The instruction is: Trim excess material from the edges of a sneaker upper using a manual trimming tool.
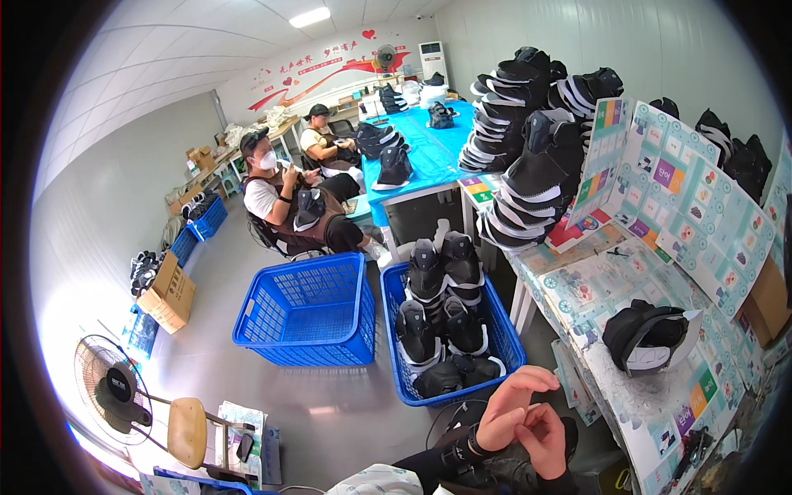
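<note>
The left hand (509,408) and the right hand (544,437) touch each other low in view, fingers (528,381) loosely curled and holding nothing. Just beyond the fingers stands a blue basket (396,330) of black shoes (441,326). The wrists are partly cut off by the lower edge.

1. The hands (524,421) sit together low in the view, with open air above them.
2. Just ahead, a blue basket (402,330) packed with black shoe uppers (441,318) blocks the floor.
3. Left of it, an empty blue basket (309,309) offers free room inside.
4. On the right, the counter (652,404) carries one black upper (648,334); bare surface lies around it.
5. Farther back, stacked uppers (528,177) and upright printed boards (685,190) wall off the counter.
</note>
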A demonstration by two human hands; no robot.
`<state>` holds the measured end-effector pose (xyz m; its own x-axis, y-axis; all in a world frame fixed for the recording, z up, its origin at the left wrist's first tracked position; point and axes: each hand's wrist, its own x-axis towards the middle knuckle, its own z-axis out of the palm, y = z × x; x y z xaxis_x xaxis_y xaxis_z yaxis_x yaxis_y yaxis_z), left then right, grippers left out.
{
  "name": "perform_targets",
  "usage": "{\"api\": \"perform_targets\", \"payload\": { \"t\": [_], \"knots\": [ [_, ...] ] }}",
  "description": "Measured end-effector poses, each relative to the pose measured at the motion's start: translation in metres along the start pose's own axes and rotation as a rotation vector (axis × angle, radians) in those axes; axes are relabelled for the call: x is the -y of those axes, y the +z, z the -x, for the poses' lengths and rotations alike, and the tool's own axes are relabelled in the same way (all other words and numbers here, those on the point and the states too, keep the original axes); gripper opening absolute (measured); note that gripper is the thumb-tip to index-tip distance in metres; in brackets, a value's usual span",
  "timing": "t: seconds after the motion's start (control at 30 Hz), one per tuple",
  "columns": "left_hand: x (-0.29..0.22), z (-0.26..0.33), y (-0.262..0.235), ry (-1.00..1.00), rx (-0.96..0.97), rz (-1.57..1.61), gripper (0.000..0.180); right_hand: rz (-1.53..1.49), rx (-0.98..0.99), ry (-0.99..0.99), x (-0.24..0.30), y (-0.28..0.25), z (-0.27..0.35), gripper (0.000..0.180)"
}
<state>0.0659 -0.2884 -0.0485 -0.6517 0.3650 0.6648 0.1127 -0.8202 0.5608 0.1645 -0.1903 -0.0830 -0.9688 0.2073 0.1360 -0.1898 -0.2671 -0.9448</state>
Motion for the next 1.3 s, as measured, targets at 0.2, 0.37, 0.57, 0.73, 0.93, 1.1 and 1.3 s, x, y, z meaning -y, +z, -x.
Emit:
{"api": "perform_targets", "payload": {
  "t": [0.2, 0.37, 0.57, 0.73, 0.93, 1.1, 1.3],
  "knots": [
    [-0.008, 0.001, 0.000, -0.025, -0.006, -0.022, 0.042, 0.036, 0.052, 0.033, 0.003, 0.001, 0.000, 0.016],
    [-0.004, 0.000, -0.005, 0.020, 0.008, -0.031, 0.040, -0.039, -0.082, -0.117, 0.010, 0.023, -0.005, 0.019],
    [-0.002, 0.001, -0.007, 0.005, -0.011, -0.039, 0.039, 0.067, 0.013, -0.016, -0.002, -0.003, 0.000, 0.021],
    [0.001, 0.001, -0.008, -0.015, -0.003, -0.054, 0.039, 0.088, 0.126, 0.063, -0.015, -0.019, 0.002, 0.022],
    [0.000, 0.000, -0.009, -0.027, -0.009, -0.067, 0.038, -0.046, -0.055, -0.055, 0.010, 0.013, -0.004, 0.031],
    [0.000, 0.003, -0.009, -0.061, 0.020, -0.078, 0.038, 0.032, 0.022, 0.035, -0.006, -0.012, 0.001, 0.033],
    [0.001, 0.001, -0.015, -0.028, 0.079, -0.098, 0.039, 0.029, 0.045, 0.022, -0.007, -0.007, -0.001, 0.033]
  ]
}}
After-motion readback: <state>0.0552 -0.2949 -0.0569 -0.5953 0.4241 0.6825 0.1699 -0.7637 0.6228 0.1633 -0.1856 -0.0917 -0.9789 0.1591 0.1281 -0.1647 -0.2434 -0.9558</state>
